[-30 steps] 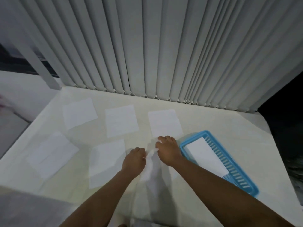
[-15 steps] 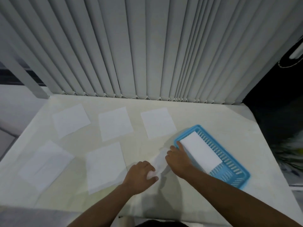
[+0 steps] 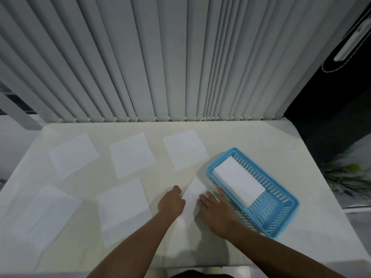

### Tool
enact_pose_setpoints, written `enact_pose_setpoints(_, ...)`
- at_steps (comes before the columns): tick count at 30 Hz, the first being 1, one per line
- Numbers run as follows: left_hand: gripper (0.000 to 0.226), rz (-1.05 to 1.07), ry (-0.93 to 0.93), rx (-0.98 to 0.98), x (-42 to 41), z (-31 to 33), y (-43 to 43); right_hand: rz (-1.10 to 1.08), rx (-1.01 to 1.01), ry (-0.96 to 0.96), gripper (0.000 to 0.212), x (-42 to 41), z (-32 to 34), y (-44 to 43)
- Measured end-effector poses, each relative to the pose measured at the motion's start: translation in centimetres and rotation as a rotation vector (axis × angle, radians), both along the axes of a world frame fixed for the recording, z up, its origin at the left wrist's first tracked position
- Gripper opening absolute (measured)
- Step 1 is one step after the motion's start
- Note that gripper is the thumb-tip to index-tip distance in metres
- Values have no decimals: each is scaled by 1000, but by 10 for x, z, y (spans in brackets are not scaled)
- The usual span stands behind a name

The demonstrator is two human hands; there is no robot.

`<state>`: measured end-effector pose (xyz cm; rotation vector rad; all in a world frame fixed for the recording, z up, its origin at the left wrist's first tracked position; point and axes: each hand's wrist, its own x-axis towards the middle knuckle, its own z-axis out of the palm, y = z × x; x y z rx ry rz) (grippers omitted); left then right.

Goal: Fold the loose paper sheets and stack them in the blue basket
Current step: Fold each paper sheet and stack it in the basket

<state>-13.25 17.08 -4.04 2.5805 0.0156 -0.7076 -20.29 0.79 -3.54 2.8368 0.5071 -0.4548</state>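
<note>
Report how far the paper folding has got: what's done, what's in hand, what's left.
Done: a folded white stack already lies in the blue basket. In hand: the left hand and right hand press a narrow folded sheet flat on the table, just left of the basket. Left: five loose sheets lie unfolded, three in the far row and two nearer.

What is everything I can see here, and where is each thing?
Loose paper sheets: five, white, flat on the table; three in a back row, two nearer.
Folded sheet: one, white, on the table between the hands.
Blue basket: one, right of the hands.
Folded stack: white, inside the basket; count unclear.
Table: one, cream.
Vertical blinds: grey, behind the table.
Plant: blurred, green, far right.
Left hand: pressing the folded sheet's left edge.
Right hand: flat on its right edge.
</note>
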Motion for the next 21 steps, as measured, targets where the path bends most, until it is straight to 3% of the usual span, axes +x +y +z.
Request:
enact_pose_setpoints(3,21,-36,38,33,12,6,3,-45,80,-3,47,-1,-5,-4)
enact_pose_setpoints(7,13,63,50,-130,23,20,9,-444,517,-95,21,1,6,1)
enact_pose_setpoints(11,10,383,89,-539,27,39,19,-1036,1005,259,33,10,41,24)
enact_pose_setpoints(16,11,558,131,-917,21,70,5,-1472,1489,490,45,24,58,46)
enact_pose_setpoints(19,15,587,192,-1026,23,75,-6,-1626,1799,287,27,39,66,51)
enact_pose_setpoints(21,16,595,243,-1055,26,75,-11,-1628,1804,98,12,46,74,48)
